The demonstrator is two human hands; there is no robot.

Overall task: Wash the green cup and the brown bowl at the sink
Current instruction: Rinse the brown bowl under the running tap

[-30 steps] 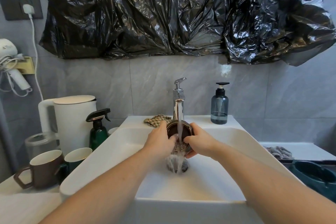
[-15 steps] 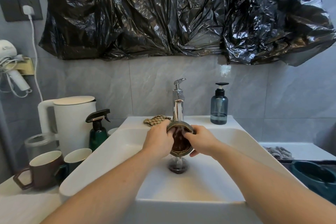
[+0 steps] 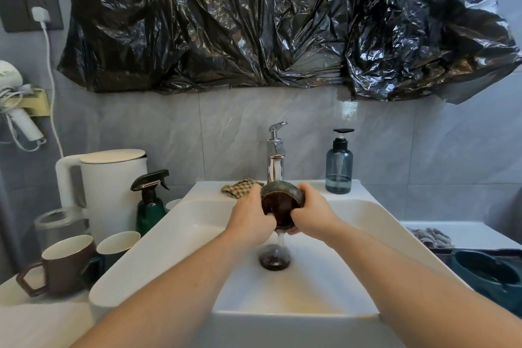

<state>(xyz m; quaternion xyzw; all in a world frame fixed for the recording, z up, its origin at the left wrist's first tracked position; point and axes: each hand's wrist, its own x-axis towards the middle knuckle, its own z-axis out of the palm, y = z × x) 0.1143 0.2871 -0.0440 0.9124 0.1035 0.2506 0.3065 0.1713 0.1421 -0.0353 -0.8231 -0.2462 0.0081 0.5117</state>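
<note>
Over the middle of a white sink [image 3: 364, 206], both hands grip a brown bowl [image 3: 279, 206] tipped toward the viewer, just below the faucet [image 3: 275, 161]. The left hand [image 3: 250, 220] curls round its nine o'clock side, the right hand [image 3: 312, 212] its three o'clock side. Water trickles to the drain [image 3: 274, 257]. A green cup [image 3: 117, 246] stands at eight o'clock on the counter.

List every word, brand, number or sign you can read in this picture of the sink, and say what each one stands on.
None can be read.
Soap dispenser bottle: plain, no label shows.
Green spray bottle: no print visible.
White kettle: no marking shows.
Brown mug: plain.
Brown bowl, held by the left hand and right hand: no lettering.
</note>
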